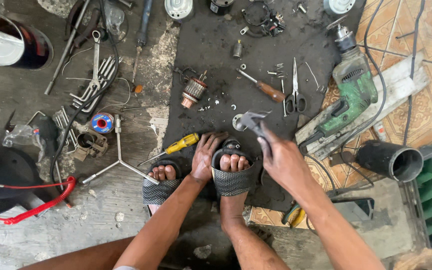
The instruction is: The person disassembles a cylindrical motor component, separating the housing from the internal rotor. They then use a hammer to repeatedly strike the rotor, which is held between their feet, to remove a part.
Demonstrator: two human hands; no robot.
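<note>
Drill (352, 95), scissors (295, 95), screwdrivers surround raised hammer (252, 121).

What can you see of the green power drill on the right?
The green power drill lies on its side across pale wooden boards, partly over the edge of the dark mat. Its body is green plastic, worn and grimy, with a vent grille, a black handle and a metal chuck pointing to the top of the view. A black cable runs off near it. Neither hand touches it; the right hand is nearest.

Part under left hand (207, 156) hidden; hammer (252, 122) blurred.
</note>
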